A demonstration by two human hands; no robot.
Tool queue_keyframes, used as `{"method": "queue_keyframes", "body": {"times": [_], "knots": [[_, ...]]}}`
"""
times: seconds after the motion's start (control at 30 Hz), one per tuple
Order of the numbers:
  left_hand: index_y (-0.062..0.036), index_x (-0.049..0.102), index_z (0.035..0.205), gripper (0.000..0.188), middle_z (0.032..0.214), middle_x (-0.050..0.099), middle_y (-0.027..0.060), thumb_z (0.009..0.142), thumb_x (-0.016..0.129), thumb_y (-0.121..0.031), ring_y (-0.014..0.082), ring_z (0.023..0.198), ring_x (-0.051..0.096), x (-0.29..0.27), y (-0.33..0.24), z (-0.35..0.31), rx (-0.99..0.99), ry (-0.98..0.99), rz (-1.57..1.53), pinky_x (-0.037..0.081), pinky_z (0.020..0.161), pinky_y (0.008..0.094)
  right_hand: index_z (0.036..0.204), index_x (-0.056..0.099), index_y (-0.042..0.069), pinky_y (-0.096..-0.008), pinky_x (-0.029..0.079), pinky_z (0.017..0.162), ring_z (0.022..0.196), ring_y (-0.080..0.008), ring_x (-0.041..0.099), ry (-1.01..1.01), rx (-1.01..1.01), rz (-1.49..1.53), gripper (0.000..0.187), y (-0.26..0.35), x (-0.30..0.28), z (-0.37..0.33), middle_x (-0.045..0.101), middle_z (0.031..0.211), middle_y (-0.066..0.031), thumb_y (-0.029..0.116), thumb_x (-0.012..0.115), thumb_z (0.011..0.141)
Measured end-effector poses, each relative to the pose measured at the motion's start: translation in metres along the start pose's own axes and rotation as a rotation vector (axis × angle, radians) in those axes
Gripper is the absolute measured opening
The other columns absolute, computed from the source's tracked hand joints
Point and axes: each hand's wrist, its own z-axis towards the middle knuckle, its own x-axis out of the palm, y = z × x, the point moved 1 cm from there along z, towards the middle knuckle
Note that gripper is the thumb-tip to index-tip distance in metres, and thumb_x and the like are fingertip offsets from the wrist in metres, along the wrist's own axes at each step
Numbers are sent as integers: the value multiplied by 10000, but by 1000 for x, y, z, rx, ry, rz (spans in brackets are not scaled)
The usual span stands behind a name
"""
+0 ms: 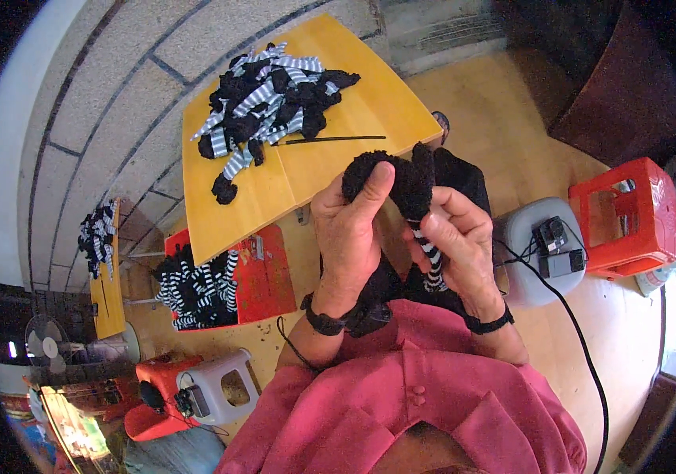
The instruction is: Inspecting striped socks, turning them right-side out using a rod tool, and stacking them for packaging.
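Observation:
Both of my hands hold a soft fabric piece (409,189) over my lap, by the table's near edge. It has a fuzzy black upper part and a narrow black-and-white striped tube (433,268) hanging below. My left hand (346,245) is closed on the black part, thumb pressed on top. At the join of black and stripes, my right hand (464,245) pinches the piece between thumb and fingers. A heap of similar black and grey-striped pieces (275,99) lies on the yellow table (354,71). Near the heap rests a thin black rod (338,140).
Below the table on the left, a red container (267,276) holds many black-and-white striped pieces (196,288). To my right, a grey stool (523,265) carries small black devices (561,245) with a cable (567,308). Beyond it stands a red stool (630,213).

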Motion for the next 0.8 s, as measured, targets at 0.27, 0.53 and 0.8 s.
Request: {"method": "queue_keyframes", "body": {"times": [0.27,0.53,0.8], "knots": [[10,612,918,213,844,649,85,793,670,-153,137,570,595,6,12,-8,-130,92,3,462,332,252,967,577,6,-192,373,421,500,-63,495,19,-74,-252,148,-8,-8,1,582,665,-21,122,554,878],[4,603,888,170,775,639,99,845,609,-161,209,652,623,-16,-16,4,-67,19,-301,517,646,328,872,592,32,-200,379,447,537,-60,494,421,213,-127,112,-54,-27,9,546,644,5,139,557,874],[-17,581,816,224,646,576,68,859,590,-237,120,481,478,-32,-39,-10,63,-28,-14,363,440,230,958,637,11,-194,420,463,544,-57,508,231,207,-526,154,-92,-57,30,571,680,5,84,540,863]]}}
